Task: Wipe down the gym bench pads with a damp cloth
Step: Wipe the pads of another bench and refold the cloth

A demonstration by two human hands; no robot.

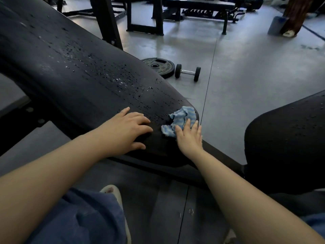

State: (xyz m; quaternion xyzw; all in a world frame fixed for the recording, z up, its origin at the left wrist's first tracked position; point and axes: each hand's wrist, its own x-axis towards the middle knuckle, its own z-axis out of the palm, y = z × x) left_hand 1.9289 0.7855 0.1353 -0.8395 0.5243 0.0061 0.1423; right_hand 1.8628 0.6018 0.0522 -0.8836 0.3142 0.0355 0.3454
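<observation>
A long black bench pad (pixel 73 81) slants from the upper left down to the middle, its surface speckled with water droplets. A crumpled blue-and-white striped cloth (pixel 181 118) lies at the pad's lower right end. My right hand (pixel 189 136) presses flat on the cloth's near edge with straight fingers. My left hand (pixel 126 131) rests palm-down on the pad just left of the cloth, fingers spread, holding nothing. A second black pad (pixel 288 138) with droplets sits at the right.
On the grey floor behind the pad lie a black weight plate (pixel 159 66) and a small dumbbell (pixel 187 72). Another bench and rack frames (pixel 197 7) stand at the back. My legs in blue trousers and a light shoe (pixel 112 191) are below.
</observation>
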